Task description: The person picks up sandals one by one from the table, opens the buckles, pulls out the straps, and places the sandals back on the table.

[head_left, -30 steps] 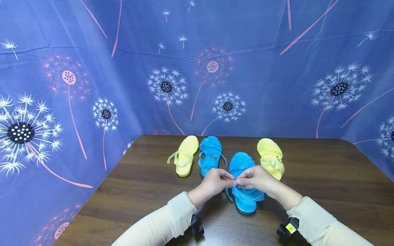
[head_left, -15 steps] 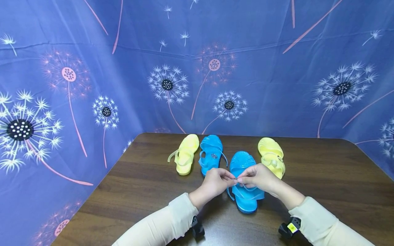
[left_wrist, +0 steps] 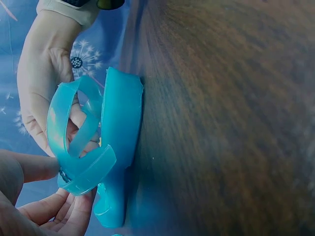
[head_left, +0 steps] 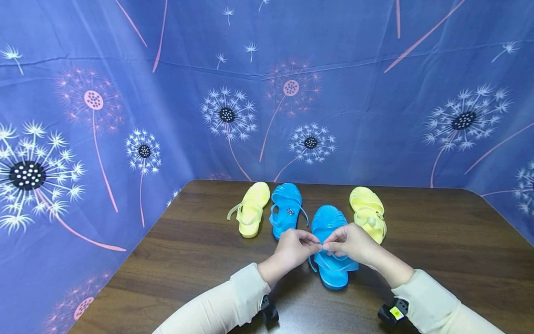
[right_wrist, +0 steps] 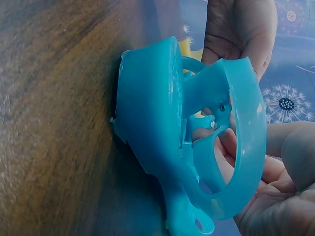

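In the head view, a blue jelly sandal (head_left: 334, 278) lies sole down on the table, toe pointing away from me. Over its left side, my left hand (head_left: 289, 250) pinches the ankle strap (left_wrist: 91, 172) by its buckle (left_wrist: 64, 176), thumb and forefinger on opposite sides in the left wrist view. My right hand (head_left: 358, 245) comes in from the right, its thumb and fingertips pinched together at the same strap, close to the left fingertips. Fingers partly hide the strap's end, so whether it passes through the buckle is unclear.
Behind the left hand sits another blue sandal (head_left: 286, 204) with a loose strap. A yellow sandal (head_left: 254, 204) lies left of it, its strap sticking out. Another yellow sandal (head_left: 367, 211) lies at the right. A patterned blue cloth (head_left: 359, 116) hangs behind the wooden table (head_left: 438, 241).
Both hands stay at the strap of the near blue sandal. Their fingertips shift only slightly; the sandals keep their places. The head view tilts a little.
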`<state>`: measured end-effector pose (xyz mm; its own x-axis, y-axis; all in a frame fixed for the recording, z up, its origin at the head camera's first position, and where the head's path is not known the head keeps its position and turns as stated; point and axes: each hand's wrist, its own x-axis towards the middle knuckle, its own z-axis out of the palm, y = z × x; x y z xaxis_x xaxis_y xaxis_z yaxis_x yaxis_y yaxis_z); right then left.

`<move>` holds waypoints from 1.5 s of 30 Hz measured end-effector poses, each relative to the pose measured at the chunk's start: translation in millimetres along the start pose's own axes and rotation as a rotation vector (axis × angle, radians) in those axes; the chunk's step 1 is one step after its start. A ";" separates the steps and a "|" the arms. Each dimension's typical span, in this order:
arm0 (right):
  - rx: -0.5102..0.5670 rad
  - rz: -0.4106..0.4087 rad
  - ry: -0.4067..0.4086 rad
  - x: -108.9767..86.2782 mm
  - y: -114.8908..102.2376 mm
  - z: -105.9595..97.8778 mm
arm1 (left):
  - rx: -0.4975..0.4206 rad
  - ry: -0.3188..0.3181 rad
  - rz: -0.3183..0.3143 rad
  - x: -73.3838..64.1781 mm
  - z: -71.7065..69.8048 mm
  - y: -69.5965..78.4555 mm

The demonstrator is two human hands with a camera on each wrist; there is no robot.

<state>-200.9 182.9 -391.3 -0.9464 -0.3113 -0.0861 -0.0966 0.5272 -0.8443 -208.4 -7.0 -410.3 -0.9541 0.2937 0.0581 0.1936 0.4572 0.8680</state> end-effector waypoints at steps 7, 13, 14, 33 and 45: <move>0.000 0.016 0.009 -1.2 0.5 0.5 | -0.022 -0.005 -0.016 -0.8 -0.9 1.3; -0.002 0.017 0.007 -3.1 -0.3 -0.1 | -0.038 -0.011 -0.030 -3.2 -2.5 0.8; -0.004 0.021 0.007 -3.5 -0.6 -0.1 | -0.039 -0.012 -0.033 -3.5 -2.7 0.8; 0.052 0.093 0.017 -6.4 11.0 -9.0 | -0.032 -0.012 -0.053 -3.2 -6.2 -2.0; 0.038 0.099 0.024 -10.5 12.0 -10.7 | -0.032 0.004 -0.089 -5.7 -5.6 -1.3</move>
<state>-195.4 201.0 -394.9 -0.9579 -0.2399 -0.1577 0.0090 0.5241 -0.8516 -204.5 -14.0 -409.0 -0.9683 0.2492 -0.0183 0.1003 0.4547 0.8850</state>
